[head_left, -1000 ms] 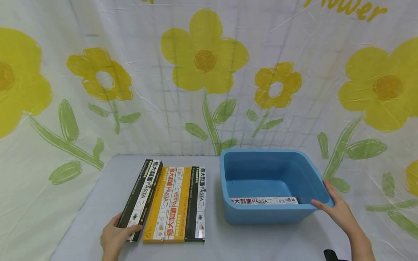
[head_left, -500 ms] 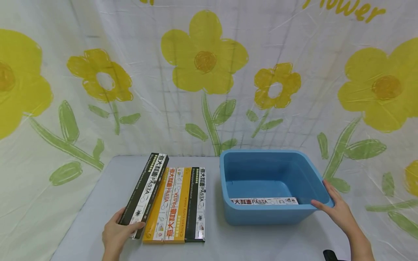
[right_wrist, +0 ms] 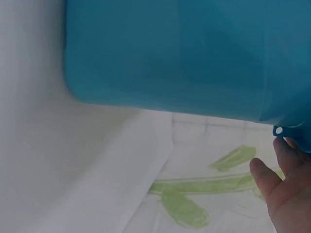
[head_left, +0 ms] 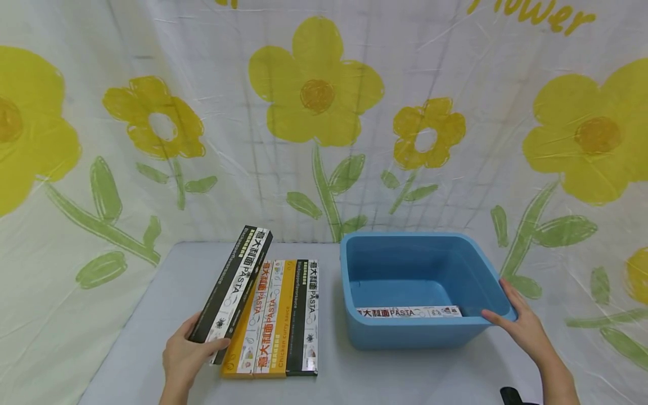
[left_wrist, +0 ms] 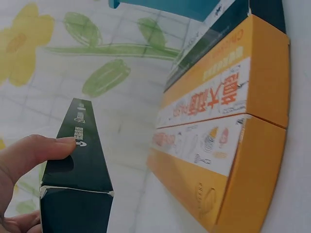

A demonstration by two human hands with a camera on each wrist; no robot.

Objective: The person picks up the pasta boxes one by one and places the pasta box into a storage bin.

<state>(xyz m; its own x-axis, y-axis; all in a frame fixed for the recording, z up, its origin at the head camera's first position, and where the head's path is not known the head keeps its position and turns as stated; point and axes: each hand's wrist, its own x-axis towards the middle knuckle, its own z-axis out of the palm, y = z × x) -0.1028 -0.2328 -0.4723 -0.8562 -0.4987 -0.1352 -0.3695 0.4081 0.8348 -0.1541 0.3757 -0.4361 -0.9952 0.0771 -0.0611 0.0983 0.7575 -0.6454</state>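
While left hand (head_left: 185,353) grips black-and-white pasta box (head_left: 235,287), right hand (head_left: 521,322) grips blue bin (head_left: 405,335), white-faced box (head_left: 407,311) inside.

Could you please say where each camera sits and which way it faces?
Head: worn there, facing forward and down over the table; left hand and right hand show.
Left wrist: worn there, facing the held black box and yellow boxes; left hand partly shows.
Right wrist: worn there, facing the blue bin from outside; right hand partly shows.
Head and left wrist share the yellow boxes.
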